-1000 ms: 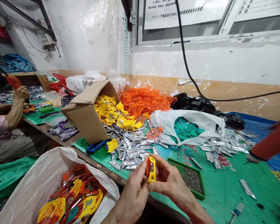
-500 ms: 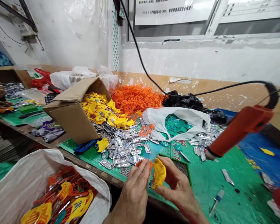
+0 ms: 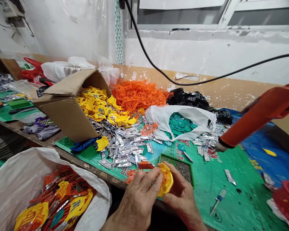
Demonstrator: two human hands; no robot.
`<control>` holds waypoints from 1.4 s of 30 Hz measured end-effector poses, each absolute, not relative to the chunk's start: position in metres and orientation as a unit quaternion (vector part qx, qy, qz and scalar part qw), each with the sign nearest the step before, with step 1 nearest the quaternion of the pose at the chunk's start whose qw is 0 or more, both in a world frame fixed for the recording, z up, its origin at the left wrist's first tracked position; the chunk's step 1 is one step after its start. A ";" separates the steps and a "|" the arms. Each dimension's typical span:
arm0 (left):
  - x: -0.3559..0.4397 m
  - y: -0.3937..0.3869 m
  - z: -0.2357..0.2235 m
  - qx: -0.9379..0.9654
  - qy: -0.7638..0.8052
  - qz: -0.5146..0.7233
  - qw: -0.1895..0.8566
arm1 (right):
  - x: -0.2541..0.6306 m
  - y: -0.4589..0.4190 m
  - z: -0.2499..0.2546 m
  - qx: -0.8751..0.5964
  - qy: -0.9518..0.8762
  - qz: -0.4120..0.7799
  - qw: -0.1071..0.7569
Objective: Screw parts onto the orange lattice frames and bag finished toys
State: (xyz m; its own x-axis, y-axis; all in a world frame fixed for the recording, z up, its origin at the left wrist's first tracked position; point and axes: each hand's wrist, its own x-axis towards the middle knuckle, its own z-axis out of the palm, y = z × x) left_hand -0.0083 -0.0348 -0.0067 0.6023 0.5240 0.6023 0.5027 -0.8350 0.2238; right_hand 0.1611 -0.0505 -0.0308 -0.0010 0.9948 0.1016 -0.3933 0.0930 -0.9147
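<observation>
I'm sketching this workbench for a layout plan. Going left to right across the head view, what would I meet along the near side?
White sack → left hand → yellow piece → right hand → small blue-handled tool → red container.

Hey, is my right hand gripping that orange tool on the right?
No, your right hand holds a yellow plastic part, well apart from the orange tool.

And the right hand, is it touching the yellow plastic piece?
Touching. The head view shows the right hand gripping the yellow plastic piece by its edge, the thumb at the lower side and fingers around the upper side.
</observation>
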 end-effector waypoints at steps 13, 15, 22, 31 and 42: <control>-0.009 -0.031 -0.011 0.902 0.304 0.307 -0.003 | 0.159 -0.046 -0.031 -0.371 -0.443 0.563 0.591; -0.008 -0.030 -0.013 0.897 0.304 0.320 -0.012 | 0.159 -0.046 -0.031 -0.367 -0.440 0.564 0.594; -0.006 -0.031 -0.022 0.898 0.303 0.320 -0.004 | 0.160 -0.048 -0.031 -0.398 -0.442 0.543 0.593; -0.007 -0.032 -0.010 0.868 0.273 0.377 0.175 | 0.153 -0.045 -0.018 -0.455 -0.517 0.433 0.582; -0.012 -0.030 -0.002 0.366 0.438 0.378 0.729 | 0.158 -0.016 0.003 -0.477 -0.521 0.593 0.386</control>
State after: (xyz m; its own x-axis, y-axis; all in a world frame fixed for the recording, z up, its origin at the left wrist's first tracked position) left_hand -0.0119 -0.0297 -0.0024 0.3315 0.8711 -0.3624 -0.2307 0.4473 0.8641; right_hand 0.1583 -0.0157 0.0034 -0.2458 0.9554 -0.1636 0.0390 -0.1589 -0.9865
